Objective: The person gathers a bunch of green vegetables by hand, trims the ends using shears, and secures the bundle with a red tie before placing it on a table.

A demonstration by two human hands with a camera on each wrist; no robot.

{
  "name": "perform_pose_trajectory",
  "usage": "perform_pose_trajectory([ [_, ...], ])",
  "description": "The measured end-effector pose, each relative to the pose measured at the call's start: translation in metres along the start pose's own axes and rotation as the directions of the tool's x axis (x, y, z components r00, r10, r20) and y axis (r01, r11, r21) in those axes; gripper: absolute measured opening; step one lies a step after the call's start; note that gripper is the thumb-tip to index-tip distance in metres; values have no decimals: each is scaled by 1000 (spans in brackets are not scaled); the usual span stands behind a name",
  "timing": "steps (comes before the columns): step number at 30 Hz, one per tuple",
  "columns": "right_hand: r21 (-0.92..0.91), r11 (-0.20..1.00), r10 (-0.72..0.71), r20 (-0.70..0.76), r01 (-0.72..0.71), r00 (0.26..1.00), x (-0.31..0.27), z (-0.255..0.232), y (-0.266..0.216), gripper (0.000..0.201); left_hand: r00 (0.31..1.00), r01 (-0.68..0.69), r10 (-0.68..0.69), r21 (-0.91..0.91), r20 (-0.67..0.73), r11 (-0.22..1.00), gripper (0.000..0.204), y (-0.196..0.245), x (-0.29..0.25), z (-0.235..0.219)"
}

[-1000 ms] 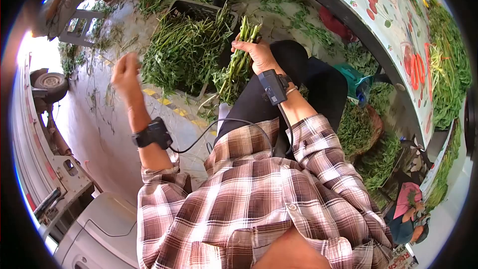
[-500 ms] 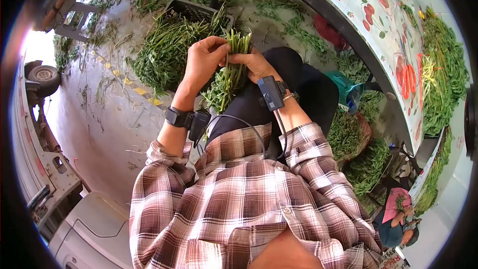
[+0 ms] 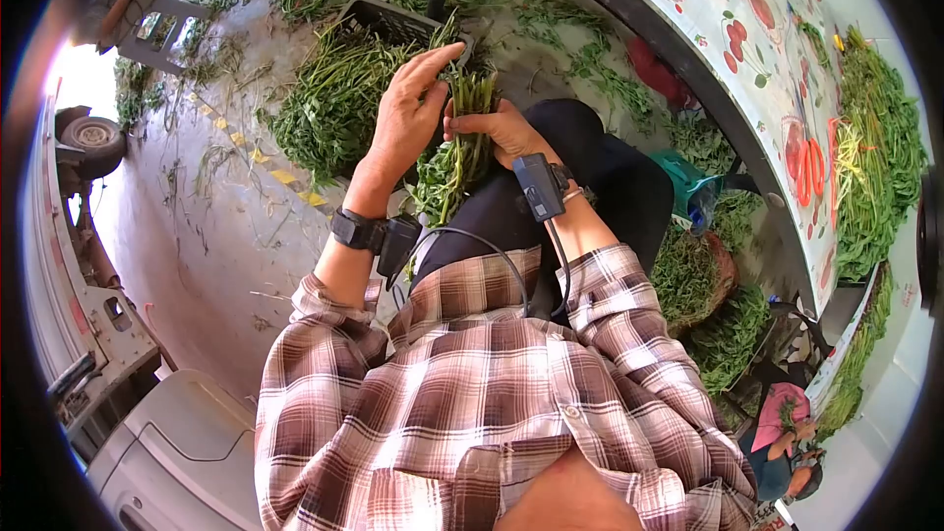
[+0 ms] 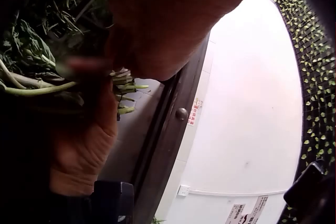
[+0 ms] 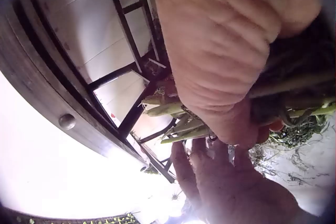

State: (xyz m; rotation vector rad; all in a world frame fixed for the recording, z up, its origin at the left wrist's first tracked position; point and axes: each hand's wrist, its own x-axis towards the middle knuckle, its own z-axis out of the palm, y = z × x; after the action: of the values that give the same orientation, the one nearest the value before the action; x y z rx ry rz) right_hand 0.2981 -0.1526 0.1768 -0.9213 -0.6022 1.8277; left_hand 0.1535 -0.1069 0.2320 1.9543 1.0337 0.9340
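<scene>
bundle (image 3: 462, 147) | long axis fore-aft, stem ends forward | right hand (image 3: 505, 133) grips | left hand (image 3: 406, 110) open

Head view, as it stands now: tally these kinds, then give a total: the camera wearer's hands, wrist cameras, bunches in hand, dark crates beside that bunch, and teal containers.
Hands: 2, left hand and right hand
Wrist cameras: 2
Bunch: 1
Crate: 1
Teal container: 1
Total: 7
</scene>
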Motion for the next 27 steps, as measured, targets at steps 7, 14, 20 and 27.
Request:
perform_pose_trajectory([
  [7, -99, 995, -22, 10, 23, 1000, 0, 1, -1, 39, 986, -105, 77, 192, 145, 976, 37, 5, 0, 5],
  [14, -59, 997, -51, -93, 46, 994, -4, 2, -2, 35, 999, -13, 15, 53, -39, 999, 51, -2, -15, 13],
  [20, 17, 993, -111, -202, 117, 973, 3, -5, 5, 22, 942, 325, -335, -159, -39, 932, 43, -80, -39, 3],
  [27, 39, 993, -98, -279, 113, 955, 11, -2, 9, 18, 862, 502, -502, -19, -73, 865, 39, -181, -30, -32],
])
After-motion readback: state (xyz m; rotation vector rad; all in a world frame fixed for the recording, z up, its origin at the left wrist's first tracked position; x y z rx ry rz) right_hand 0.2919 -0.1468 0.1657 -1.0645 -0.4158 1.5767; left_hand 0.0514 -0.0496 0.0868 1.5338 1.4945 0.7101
